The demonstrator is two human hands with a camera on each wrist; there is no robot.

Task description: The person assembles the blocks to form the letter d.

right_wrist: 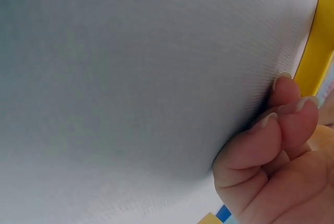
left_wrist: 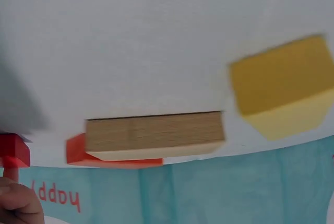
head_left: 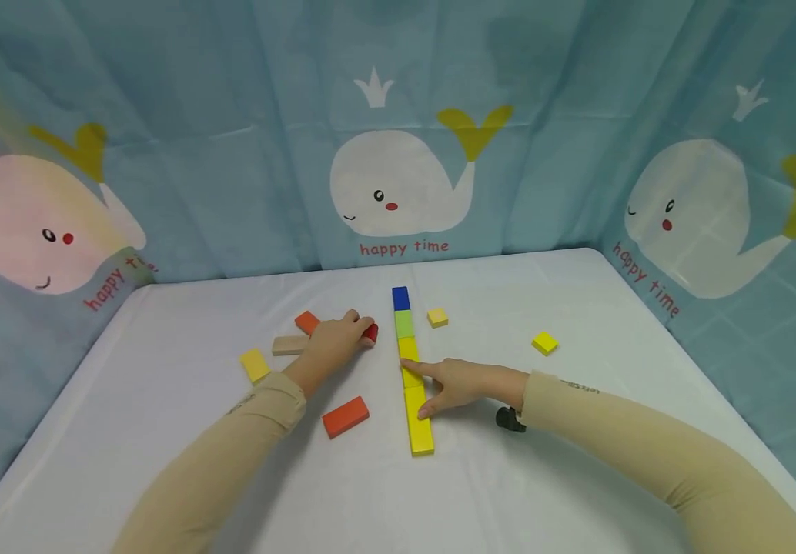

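My left hand (head_left: 334, 344) pinches a small red block (head_left: 371, 332) left of a straight row of blocks. The red block (left_wrist: 14, 150) also shows at the edge of the left wrist view, with fingers (left_wrist: 20, 198) against it. The row runs from a blue block (head_left: 401, 298) at the far end through a light green block (head_left: 404, 324) to yellow blocks (head_left: 418, 423) nearest me. My right hand (head_left: 459, 382) lies at the row's right side. Its index finger is stretched onto the yellow part and its thumb touches the side; the other fingers are curled around nothing.
Left of the row lie an orange-red block (head_left: 346, 417), a second orange block (head_left: 306, 322), a plain wooden block (head_left: 289, 345) and a yellow block (head_left: 255, 365). Two small yellow blocks, one pale (head_left: 437, 317) and one bright (head_left: 545, 343), lie to the right. A whale-print curtain (head_left: 550, 200) borders the table.
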